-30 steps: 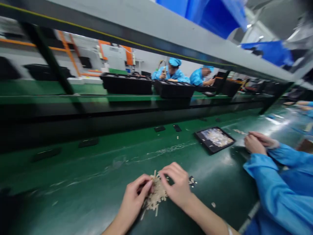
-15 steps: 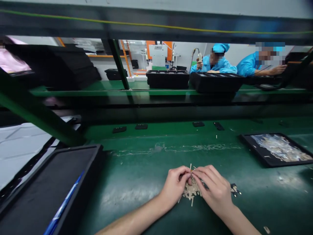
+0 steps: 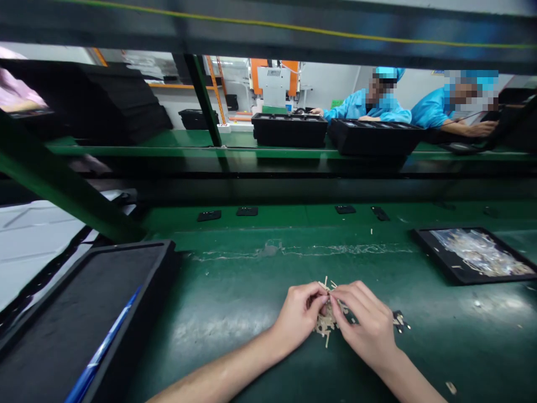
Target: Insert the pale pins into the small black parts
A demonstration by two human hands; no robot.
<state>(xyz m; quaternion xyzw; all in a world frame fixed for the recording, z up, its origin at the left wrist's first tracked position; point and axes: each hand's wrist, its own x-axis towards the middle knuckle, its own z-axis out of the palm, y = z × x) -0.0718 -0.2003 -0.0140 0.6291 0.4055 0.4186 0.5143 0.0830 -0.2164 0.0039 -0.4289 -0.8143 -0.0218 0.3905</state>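
Note:
My left hand (image 3: pixel 298 313) and my right hand (image 3: pixel 366 319) meet fingertip to fingertip over a heap of small beige strips (image 3: pixel 325 323) on the green bench. Both hands are closed in a pinch. Whatever sits between the fingertips is too small to make out. Some strips stick out beyond the far side of my fingers, and part of the heap is hidden under the hands. Just right of my right hand lies a little cluster of small black pieces (image 3: pixel 400 322) with pale tips.
A black tray (image 3: pixel 444 267) with clear bags and beige strips lies at right. At left, a black foam tray (image 3: pixel 84 291) bears a blue pen-like object (image 3: pixel 104 342). Several flat black pieces (image 3: pixel 247 211) line the bench's back. Behind a green post (image 3: pixel 203 101), two co-workers in blue sit by black boxes (image 3: pixel 289 131).
The view has shifted slightly. My hands stay together over the heap, fingers barely moved. A co-worker opposite has lowered a hand that held up a pale handheld device.

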